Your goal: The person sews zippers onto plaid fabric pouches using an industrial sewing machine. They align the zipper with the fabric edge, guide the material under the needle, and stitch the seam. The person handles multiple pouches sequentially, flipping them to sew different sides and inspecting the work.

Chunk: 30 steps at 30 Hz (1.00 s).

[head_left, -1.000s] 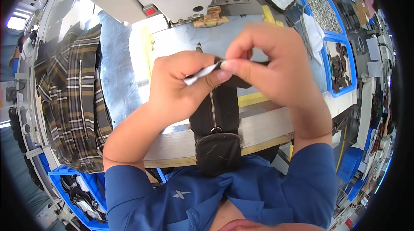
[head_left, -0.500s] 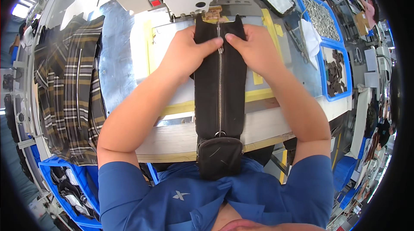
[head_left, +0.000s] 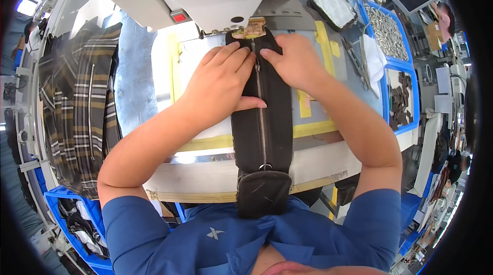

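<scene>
A long black zippered bag panel [head_left: 278, 134] runs from under the sewing machine head [head_left: 205, 3] down toward my body. Its metal zipper [head_left: 263, 126] lies closed along the middle. At the near end, a small black pouch [head_left: 263, 193] hangs past the table edge, below a metal ring. My left hand [head_left: 218, 85] rests flat on the panel's left side, fingers stretched toward the machine and thumb out across the zipper. With its thumb on top near the far end, my right hand [head_left: 295, 62] grips the right edge; its other fingers are mostly hidden.
Plaid zippered pieces [head_left: 77, 105] are stacked at the left, above a blue crate [head_left: 61, 195]. On the right lie scissors [head_left: 357, 62], a white cloth [head_left: 373, 62], a blue bin of metal parts [head_left: 382, 23] and another of dark pieces [head_left: 400, 95]. Yellow tape [head_left: 205, 143] borders the work plate.
The panel's far end has moved up against the machine's clamp area. My left hand has gone from pinching the left edge to lying flat on top; my right hand still grips the right edge.
</scene>
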Available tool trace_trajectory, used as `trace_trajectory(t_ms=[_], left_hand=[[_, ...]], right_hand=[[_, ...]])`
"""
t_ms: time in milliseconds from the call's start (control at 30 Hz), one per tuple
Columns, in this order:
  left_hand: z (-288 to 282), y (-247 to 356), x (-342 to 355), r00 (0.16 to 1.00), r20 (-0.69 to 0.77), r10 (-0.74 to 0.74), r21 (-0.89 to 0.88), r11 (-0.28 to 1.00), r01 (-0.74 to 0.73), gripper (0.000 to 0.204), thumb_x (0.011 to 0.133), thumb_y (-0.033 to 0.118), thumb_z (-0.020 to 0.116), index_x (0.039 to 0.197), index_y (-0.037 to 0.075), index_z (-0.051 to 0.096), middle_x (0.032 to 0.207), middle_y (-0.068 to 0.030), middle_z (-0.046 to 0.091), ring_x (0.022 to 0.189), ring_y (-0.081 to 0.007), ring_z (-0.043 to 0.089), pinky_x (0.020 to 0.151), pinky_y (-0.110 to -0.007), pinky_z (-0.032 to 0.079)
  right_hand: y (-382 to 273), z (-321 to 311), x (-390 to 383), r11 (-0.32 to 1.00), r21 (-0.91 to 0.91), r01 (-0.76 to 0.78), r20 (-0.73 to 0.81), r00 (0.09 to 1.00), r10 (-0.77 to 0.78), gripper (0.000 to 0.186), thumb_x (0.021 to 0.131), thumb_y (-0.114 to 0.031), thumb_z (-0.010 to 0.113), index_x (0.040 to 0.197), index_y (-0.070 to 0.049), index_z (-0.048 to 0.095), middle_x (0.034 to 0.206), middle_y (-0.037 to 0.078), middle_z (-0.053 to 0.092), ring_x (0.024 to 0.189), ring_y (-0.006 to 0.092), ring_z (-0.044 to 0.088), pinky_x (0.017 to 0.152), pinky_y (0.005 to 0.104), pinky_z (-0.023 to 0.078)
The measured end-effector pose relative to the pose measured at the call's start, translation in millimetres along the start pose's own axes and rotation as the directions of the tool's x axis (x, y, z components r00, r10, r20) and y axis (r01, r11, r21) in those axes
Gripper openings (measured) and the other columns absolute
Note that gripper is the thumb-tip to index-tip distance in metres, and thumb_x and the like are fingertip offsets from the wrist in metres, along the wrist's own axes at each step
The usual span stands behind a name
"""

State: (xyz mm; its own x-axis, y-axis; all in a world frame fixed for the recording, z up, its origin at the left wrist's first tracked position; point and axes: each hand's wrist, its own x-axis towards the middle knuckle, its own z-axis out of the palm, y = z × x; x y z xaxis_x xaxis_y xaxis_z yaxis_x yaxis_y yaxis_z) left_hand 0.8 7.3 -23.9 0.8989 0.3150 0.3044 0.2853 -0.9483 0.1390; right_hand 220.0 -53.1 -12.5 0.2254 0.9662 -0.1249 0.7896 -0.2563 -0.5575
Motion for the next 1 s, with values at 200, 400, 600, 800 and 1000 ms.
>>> trace_trajectory(t_ms=[200, 400, 600, 800, 1000], left_hand=[[3.1, -6.1, 8.2, 0.997, 0.082, -0.011, -0.087, 0.996, 0.018, 0.094, 0.077, 0.060, 0.084, 0.142, -0.004, 0.063, 0.146, -0.0201, 0.063, 0.135, -0.0388, 0.059, 0.116, -0.049, 0.045], [2.5, -9.5, 14.0, 0.992, 0.128, -0.011, -0.104, 0.994, 0.025, 0.095, 0.074, 0.063, 0.085, 0.139, -0.003, 0.063, 0.149, -0.0189, 0.060, 0.130, -0.0387, 0.059, 0.111, -0.050, 0.047], [4.8, -10.9, 15.9, 0.993, 0.121, -0.008, -0.195, 0.980, 0.031, 0.096, 0.071, 0.058, 0.090, 0.139, -0.004, 0.061, 0.151, -0.0229, 0.055, 0.136, -0.0427, 0.055, 0.115, -0.052, 0.046], [7.1, -10.2, 16.6, 0.990, 0.137, -0.014, -0.248, 0.968, 0.048, 0.099, 0.071, 0.054, 0.092, 0.142, -0.005, 0.057, 0.152, -0.0259, 0.052, 0.139, -0.0469, 0.053, 0.117, -0.053, 0.045], [6.4, -10.2, 15.6, 0.987, 0.160, -0.023, -0.246, 0.967, 0.062, 0.099, 0.071, 0.054, 0.092, 0.142, -0.005, 0.057, 0.153, -0.0268, 0.051, 0.140, -0.0474, 0.053, 0.117, -0.053, 0.045]], right_hand=[[-2.4, -6.5, 3.6, 1.000, -0.011, 0.009, 0.030, 1.000, -0.009, 0.036, 0.097, -0.028, 0.072, 0.090, 0.007, 0.071, 0.094, 0.029, 0.073, 0.094, 0.0480, 0.070, 0.085, 0.0545, 0.055], [5.0, -0.9, -3.2, 0.996, 0.024, 0.087, -0.124, 0.989, -0.084, 0.034, 0.091, -0.025, 0.080, 0.107, 0.003, 0.068, 0.112, 0.024, 0.072, 0.104, 0.0455, 0.069, 0.088, 0.0547, 0.053], [9.6, -2.1, -28.1, 0.773, -0.246, 0.585, -0.133, 0.770, -0.625, 0.053, 0.082, -0.027, 0.085, 0.122, 0.001, 0.062, 0.130, 0.020, 0.065, 0.121, 0.0416, 0.063, 0.107, 0.0521, 0.050], [13.4, 1.4, -23.3, 0.795, -0.144, 0.589, 0.044, 0.806, -0.590, 0.051, 0.088, -0.027, 0.082, 0.121, 0.006, 0.062, 0.143, 0.032, 0.060, 0.135, 0.0458, 0.059, 0.120, 0.0517, 0.045], [13.9, 3.7, -20.4, 0.788, -0.131, 0.602, 0.060, 0.798, -0.600, 0.045, 0.093, -0.023, 0.077, 0.121, 0.009, 0.060, 0.145, 0.035, 0.059, 0.137, 0.0476, 0.058, 0.121, 0.0517, 0.045]])
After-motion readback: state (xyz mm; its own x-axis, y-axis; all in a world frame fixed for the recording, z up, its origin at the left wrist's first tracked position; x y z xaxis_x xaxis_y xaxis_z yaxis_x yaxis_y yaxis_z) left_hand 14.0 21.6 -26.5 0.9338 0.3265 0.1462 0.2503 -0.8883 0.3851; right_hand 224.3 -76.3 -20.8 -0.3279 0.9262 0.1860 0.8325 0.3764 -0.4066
